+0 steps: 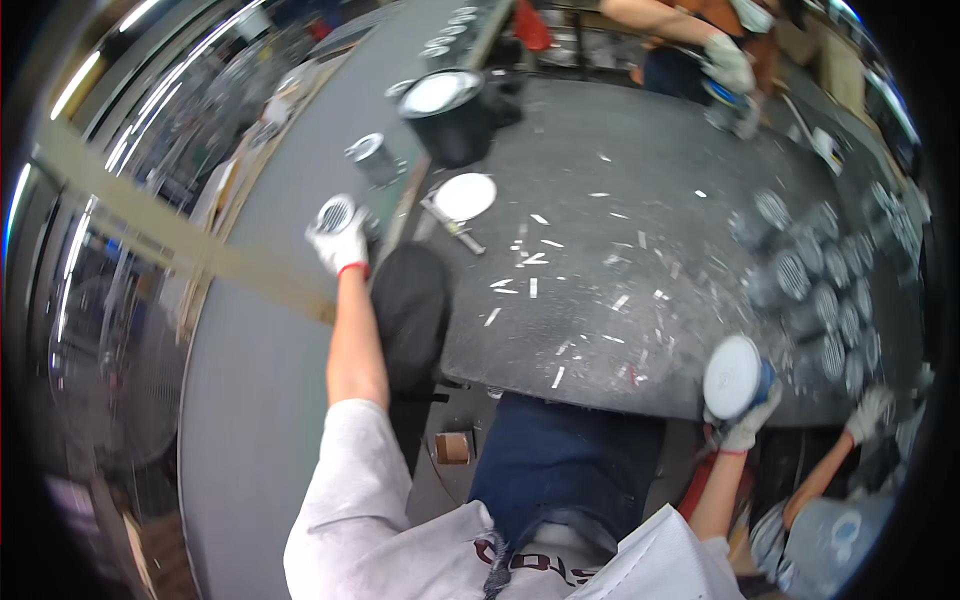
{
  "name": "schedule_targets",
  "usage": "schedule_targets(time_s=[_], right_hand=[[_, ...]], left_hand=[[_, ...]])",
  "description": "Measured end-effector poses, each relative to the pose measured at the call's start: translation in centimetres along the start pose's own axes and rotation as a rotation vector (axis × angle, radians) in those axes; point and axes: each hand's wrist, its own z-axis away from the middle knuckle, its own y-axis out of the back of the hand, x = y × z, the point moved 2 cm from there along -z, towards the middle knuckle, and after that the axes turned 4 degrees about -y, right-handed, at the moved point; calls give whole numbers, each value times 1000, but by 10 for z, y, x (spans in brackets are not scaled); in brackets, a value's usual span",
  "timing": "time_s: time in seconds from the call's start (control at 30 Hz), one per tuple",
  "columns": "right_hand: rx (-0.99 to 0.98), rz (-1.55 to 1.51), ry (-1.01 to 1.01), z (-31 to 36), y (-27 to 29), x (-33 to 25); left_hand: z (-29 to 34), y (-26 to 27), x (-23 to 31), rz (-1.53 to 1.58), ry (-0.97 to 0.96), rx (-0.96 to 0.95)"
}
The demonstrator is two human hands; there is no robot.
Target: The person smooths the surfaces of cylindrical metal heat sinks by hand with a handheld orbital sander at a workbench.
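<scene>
My left hand (340, 246), in a white glove with a red cuff, is stretched out over the grey conveyor belt (255, 370). Its fingers are closed around a grey metal cylinder with a slatted end (336, 213). Near the table's front edge, my gloved right hand (746, 425) grips a disc sander (733, 377). The round white pad faces up, and part of the blue body shows behind it. Another grey cylinder (372, 158) stands on the belt ahead of my left hand.
Several slatted grey cylinders (822, 290) cluster on the dark table (600, 330) at right. White scraps litter the middle. A white disc (466, 197), a caliper-like metal tool (455, 226) and a black bucket (450, 130) lie left. Co-workers' gloved hands (730, 65) are at far right and near right.
</scene>
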Motion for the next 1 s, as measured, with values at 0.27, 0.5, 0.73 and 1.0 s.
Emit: schedule_targets(time_s=[0.27, 0.5, 0.73, 1.0], right_hand=[[139, 127, 239, 22, -5, 18], [-154, 58, 217, 36, -37, 11], [68, 34, 243, 36, -37, 10], [-44, -5, 380, 12, -20, 12]], left_hand=[[21, -11, 78, -355, 109, 157], [335, -109, 318, 421, -838, -980], [546, -141, 417, 442, -626, -1776], [557, -147, 370, 656, -330, -1526]])
